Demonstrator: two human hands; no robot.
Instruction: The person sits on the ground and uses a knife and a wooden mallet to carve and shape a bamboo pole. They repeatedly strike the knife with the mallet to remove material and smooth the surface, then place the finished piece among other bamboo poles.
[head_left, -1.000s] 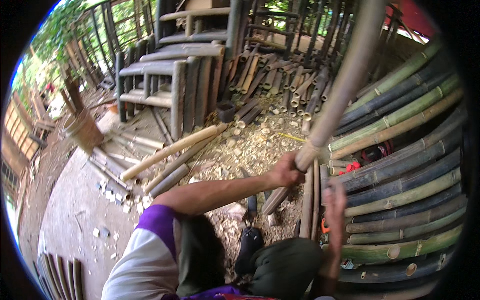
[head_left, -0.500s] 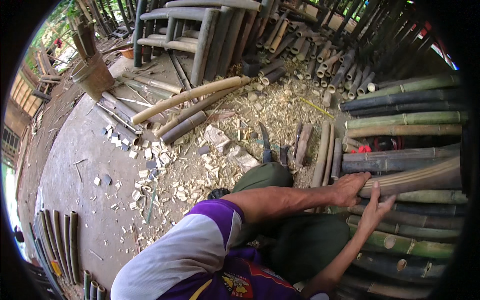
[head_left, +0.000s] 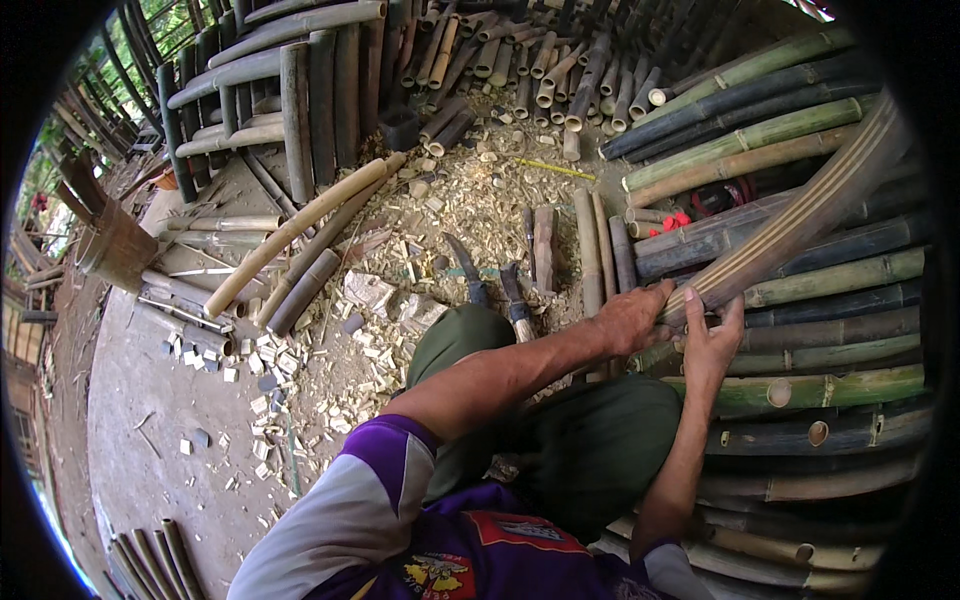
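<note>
A long brown bamboo piece (head_left: 790, 235) with pale stripes along its length slants up to the far right. Both hands are at its near end. My left hand (head_left: 638, 318) is closed round the tip, its arm stretched across my lap. Close beside it, my right hand (head_left: 712, 338) grips the same piece from below, the thumb lying along its surface. A curved knife (head_left: 468, 272) with a dark handle lies among wood chips beyond my knee. Another dark-handled tool (head_left: 516, 300) lies next to it; its full shape is unclear.
Laid bamboo poles (head_left: 820, 390) form a slatted surface on my right. Cut bamboo tubes (head_left: 570, 85) are heaped at the back. A bamboo frame (head_left: 290, 110) stands far left, near a bucket (head_left: 115, 250). Wood chips (head_left: 385, 335) cover the ground, with a yellow strip (head_left: 553, 167) among them.
The bamboo piece has swung so its far end points higher and farther away. Both hands have kept hold of it. The whole view has turned rightward.
</note>
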